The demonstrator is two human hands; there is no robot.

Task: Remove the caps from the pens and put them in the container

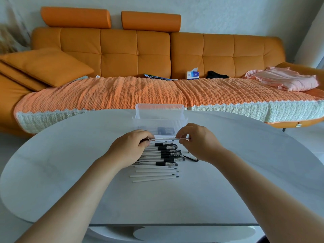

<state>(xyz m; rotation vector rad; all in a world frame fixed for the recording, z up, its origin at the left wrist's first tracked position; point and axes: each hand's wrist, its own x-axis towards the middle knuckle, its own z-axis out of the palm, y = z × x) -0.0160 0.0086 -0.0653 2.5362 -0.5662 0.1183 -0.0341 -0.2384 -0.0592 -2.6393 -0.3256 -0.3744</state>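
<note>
Over the middle of a grey table (70,172), just this side of a clear container (140,118), a person holds one pen (164,138) level between both hands. The left hand (133,148) has its fingers curled round the dark left end, and the right hand (196,142) pinches the pale barrel between thumb and forefinger close to the right tip. Whether this pen's cap is off cannot be told at this size.

Beneath the hands lies the heap of pens (166,153), side by side and running left to right, with black grips and clear caps (173,147) to the right. Nearer still a few bare white barrels (154,173) lie in a loose row, and one dark loose piece (191,157) rests just right of the heap. Dark shapes (164,130) show through the container's near wall, likely caps dropped in.

By the look of it a pen is light, stiff and thin, its plastic smooth enough to slip or roll. The sure hold would be a firm pinch on the barrel with one hand and on the cap with the other, pulling straight along the pen's length rather than bending it. The caps are tiny and apt to skitter on the hard top — best carried over the container's rim before the fingers let go. An orange sofa (157,50) stands behind
</note>
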